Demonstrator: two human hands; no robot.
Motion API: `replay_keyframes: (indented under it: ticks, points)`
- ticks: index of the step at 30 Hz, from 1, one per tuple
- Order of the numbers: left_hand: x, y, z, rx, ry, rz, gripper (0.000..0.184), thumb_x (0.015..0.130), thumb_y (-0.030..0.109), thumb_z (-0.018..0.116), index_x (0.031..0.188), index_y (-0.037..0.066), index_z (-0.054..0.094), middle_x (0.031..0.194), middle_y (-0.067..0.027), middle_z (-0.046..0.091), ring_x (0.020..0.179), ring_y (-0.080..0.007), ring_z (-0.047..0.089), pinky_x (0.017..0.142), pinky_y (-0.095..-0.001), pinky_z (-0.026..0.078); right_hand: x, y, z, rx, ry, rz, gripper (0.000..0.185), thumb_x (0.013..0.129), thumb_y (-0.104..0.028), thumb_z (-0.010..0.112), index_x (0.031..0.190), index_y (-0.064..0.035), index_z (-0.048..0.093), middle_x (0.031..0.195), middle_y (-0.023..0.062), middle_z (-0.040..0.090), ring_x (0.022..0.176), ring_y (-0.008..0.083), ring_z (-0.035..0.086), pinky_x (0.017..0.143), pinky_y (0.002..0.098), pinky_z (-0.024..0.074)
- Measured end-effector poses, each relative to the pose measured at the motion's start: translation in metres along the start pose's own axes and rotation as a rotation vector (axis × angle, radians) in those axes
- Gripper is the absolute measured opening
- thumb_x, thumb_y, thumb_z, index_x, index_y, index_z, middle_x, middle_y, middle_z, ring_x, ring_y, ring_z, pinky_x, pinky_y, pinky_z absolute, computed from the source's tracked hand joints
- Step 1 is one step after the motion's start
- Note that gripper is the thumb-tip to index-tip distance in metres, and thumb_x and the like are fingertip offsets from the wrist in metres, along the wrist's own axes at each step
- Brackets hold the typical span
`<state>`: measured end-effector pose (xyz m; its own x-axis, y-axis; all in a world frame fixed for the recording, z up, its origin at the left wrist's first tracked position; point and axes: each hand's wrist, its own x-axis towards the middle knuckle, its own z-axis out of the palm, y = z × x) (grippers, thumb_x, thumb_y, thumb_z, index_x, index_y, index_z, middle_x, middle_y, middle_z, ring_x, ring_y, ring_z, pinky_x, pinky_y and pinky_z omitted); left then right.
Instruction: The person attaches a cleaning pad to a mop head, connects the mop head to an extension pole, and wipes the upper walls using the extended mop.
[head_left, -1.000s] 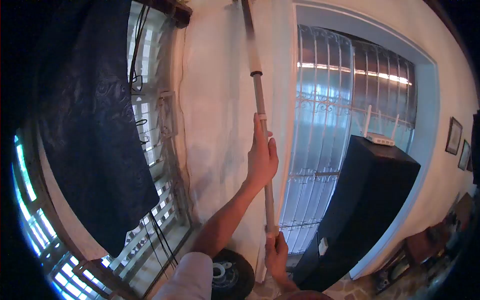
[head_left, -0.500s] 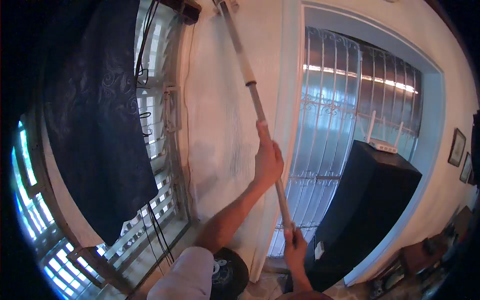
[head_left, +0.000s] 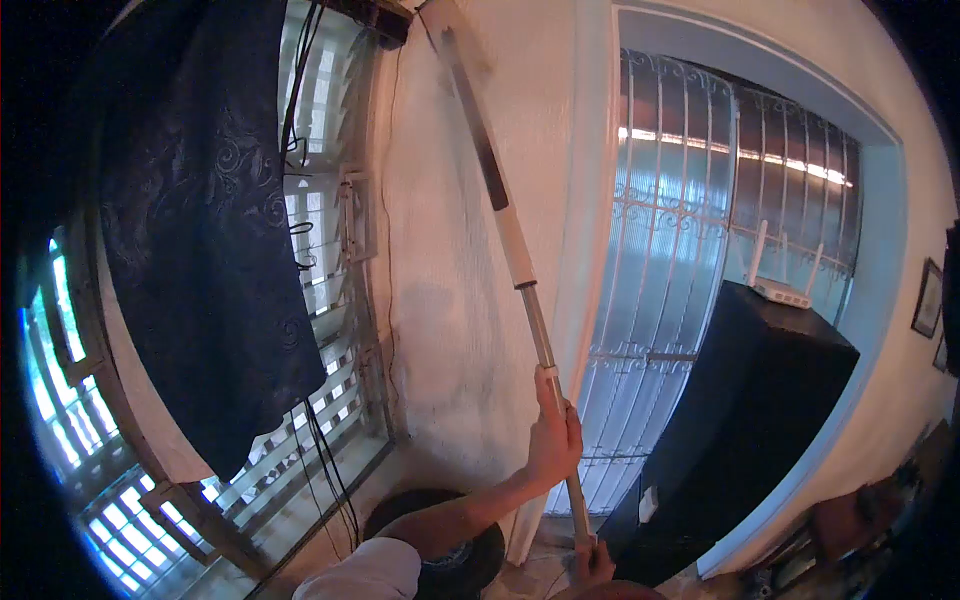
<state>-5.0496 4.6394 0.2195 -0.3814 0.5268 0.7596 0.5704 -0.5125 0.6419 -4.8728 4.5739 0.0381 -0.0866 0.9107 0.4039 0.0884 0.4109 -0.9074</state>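
Note:
A long telescopic pole [head_left: 517, 255] slants up the pale wall, leaning to the left. Its far end near the top of the view is blurred, so I cannot tell what is fitted there. My left hand [head_left: 556, 437] is closed around the thinner lower section, below the dark collar, with the thumb lying along the shaft. Lower down, my right hand [head_left: 594, 562] grips the pole near its bottom end and is partly cut off by my own body. Behind the pole, the wall [head_left: 450, 330] carries grey smudges.
A dark patterned cloth [head_left: 205, 250] hangs before a louvred window [head_left: 325, 210] at left, with loose black cables [head_left: 322, 455]. A round black object [head_left: 475, 560] stands below my left arm. To the right are a barred door [head_left: 665, 260] and a tall black cabinet [head_left: 735, 430] bearing a white router [head_left: 780, 292].
The pole has come down along the wall, its collar now much lower in view. Both my hands have moved down with it, still gripping.

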Motion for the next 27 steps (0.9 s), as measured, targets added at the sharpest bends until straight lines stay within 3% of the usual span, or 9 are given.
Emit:
replay_keyframes:
  ticks: [3,6,9,11,14,16,19,21,27]
  points:
    - [0.022,0.007,0.003,-0.009,0.062,0.119,0.085,0.1,0.004,0.049,0.161,0.001,-0.011,0.09,-0.0254,0.066,0.073,-0.0439,0.069,0.063,-0.0492,0.054,-0.009,0.013,0.001,-0.132,0.092,0.024,0.034,0.103,-0.035,0.064,0.107,-0.0012,0.064,0.079,-0.0021,0.056,0.075,0.0065,0.048,0.062,0.0276,0.0399]
    - [0.08,0.02,0.0,0.004,0.094,0.225,0.085,0.1,0.003,0.048,0.161,0.001,-0.011,0.091,-0.0264,0.066,0.072,-0.0447,0.068,0.062,-0.0492,0.054,0.027,-0.042,0.016,0.0,0.1,-0.076,0.036,0.103,-0.035,0.064,0.103,0.0005,0.066,0.07,-0.0027,0.053,0.066,0.006,0.046,0.054,0.0285,0.0361]
    - [0.136,0.052,-0.013,0.052,0.066,0.212,0.084,0.101,0.004,0.048,0.162,0.001,-0.009,0.104,-0.0308,0.065,0.084,-0.0466,0.069,0.069,-0.0498,0.056,0.061,-0.071,0.031,0.053,0.037,-0.023,0.033,0.104,-0.034,0.063,0.106,-0.0011,0.066,0.076,-0.0023,0.056,0.072,0.0054,0.049,0.057,0.028,0.0369]
    - [0.157,0.064,-0.019,0.048,0.02,0.24,0.084,0.102,0.007,0.048,0.162,0.003,-0.01,0.125,-0.0365,0.062,0.085,-0.0497,0.068,0.072,-0.0526,0.056,0.067,-0.073,0.04,0.094,0.022,-0.017,0.036,0.104,-0.037,0.062,0.109,-0.0017,0.066,0.077,-0.0031,0.056,0.072,0.0061,0.049,0.059,0.0274,0.0382]
    - [0.136,0.059,-0.017,0.084,-0.009,0.312,0.087,0.1,0.006,0.05,0.162,0.002,-0.01,0.131,-0.0375,0.059,0.081,-0.051,0.067,0.066,-0.0547,0.054,0.045,-0.078,0.056,0.237,0.015,-0.038,0.041,0.105,-0.041,0.06,0.115,-0.0026,0.066,0.08,-0.0039,0.056,0.073,0.0067,0.048,0.063,0.0266,0.0403]
    - [0.088,0.044,-0.013,0.07,-0.112,0.193,0.087,0.099,0.006,0.051,0.162,0.002,-0.009,0.134,-0.039,0.056,0.081,-0.0519,0.067,0.065,-0.0548,0.055,0.009,-0.031,0.052,0.28,0.012,0.0,0.042,0.106,-0.042,0.058,0.119,-0.003,0.065,0.086,-0.002,0.059,0.078,0.0068,0.051,0.07,0.0277,0.0429]
    - [0.008,0.021,0.003,0.1,-0.062,0.265,0.087,0.099,0.007,0.052,0.163,0.002,-0.007,0.127,-0.0376,0.06,0.077,-0.0507,0.067,0.062,-0.0548,0.054,-0.044,-0.002,0.042,0.161,0.066,0.096,0.042,0.106,-0.042,0.058,0.12,-0.0028,0.065,0.086,-0.0021,0.059,0.078,0.007,0.051,0.069,0.028,0.043]
    - [-0.023,0.021,0.001,0.021,-0.187,0.125,0.086,0.1,0.007,0.052,0.163,0.002,-0.005,0.119,-0.0349,0.064,0.075,-0.0491,0.067,0.06,-0.0539,0.053,-0.054,-0.006,0.038,0.112,0.096,0.135,0.042,0.106,-0.042,0.057,0.12,-0.0027,0.065,0.086,-0.0021,0.059,0.078,0.0071,0.05,0.069,0.0283,0.043]
    - [0.039,0.06,-0.003,0.005,-0.118,0.196,0.082,0.101,0.004,0.051,0.164,0.006,-0.002,0.108,-0.0324,0.067,0.072,-0.0472,0.068,0.061,-0.0521,0.054,-0.039,-0.049,0.039,0.112,0.129,0.121,0.042,0.106,-0.041,0.057,0.12,-0.0024,0.065,0.086,-0.0022,0.059,0.077,0.0074,0.05,0.068,0.029,0.0432]
